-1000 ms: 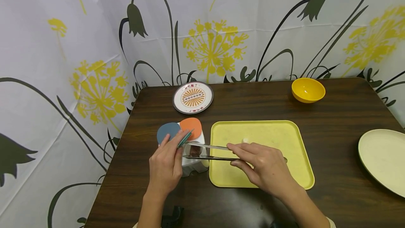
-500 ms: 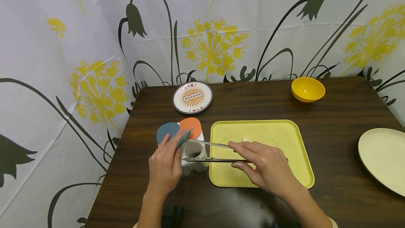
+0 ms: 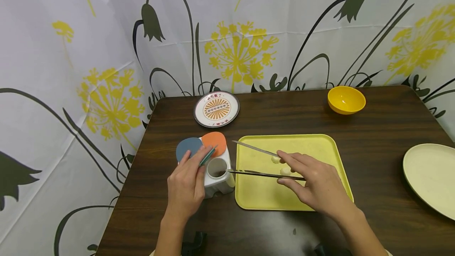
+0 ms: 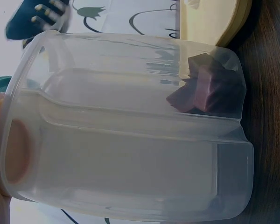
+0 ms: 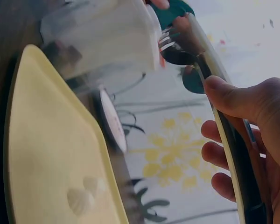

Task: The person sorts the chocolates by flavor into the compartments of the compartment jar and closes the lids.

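My left hand (image 3: 186, 183) holds the lidded container (image 3: 218, 187) at its left side, with the raised teal lid (image 3: 207, 156) at its fingers; one round opening is uncovered. Dark purple-red chunks (image 4: 205, 88) lie in the bottom of one compartment, seen through the clear wall. My right hand (image 3: 313, 179) grips metal tongs (image 3: 264, 174) with a spoon-shaped and a fork-shaped end; the arms stand apart with nothing between the tips. The tongs hang over the yellow tray (image 3: 270, 200), their lower tip near the opening. Two whitish ridged lumps (image 5: 80, 200) lie on the tray.
A patterned plate (image 3: 217, 109) stands behind the container. At the back right is a yellow bowl (image 3: 346, 100), and a cream plate (image 3: 431, 177) lies at the right edge. Blue (image 3: 189, 149) and orange lids (image 3: 215, 144) top the container's other sections.
A dark chunk seen at the round opening between the tongs one second ago has gone from there. My right hand and the tongs have moved right over the tray. The left hand stays put.
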A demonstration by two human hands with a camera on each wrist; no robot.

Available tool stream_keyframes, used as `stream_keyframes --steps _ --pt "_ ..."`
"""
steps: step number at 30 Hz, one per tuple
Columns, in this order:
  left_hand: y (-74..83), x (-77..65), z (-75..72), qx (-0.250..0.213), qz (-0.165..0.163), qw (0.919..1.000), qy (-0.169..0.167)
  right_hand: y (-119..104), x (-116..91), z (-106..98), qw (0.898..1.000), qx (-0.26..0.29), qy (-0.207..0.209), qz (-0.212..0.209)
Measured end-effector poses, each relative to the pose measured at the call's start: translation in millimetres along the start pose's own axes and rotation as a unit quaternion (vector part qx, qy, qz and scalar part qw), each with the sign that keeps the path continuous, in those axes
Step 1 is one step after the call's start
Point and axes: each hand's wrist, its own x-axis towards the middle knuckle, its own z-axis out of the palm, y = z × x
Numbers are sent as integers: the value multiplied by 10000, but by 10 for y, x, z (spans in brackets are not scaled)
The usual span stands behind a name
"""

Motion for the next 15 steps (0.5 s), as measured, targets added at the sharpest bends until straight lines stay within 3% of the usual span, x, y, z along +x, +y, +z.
stream_keyframes --steps 7,15 --pt "0 2 0 26 21 10000 1 211 -174 -119 9979 -381 213 478" --pt "-1 8 3 2 14 10000 3 425 -442 -274 9799 -895 397 1739"
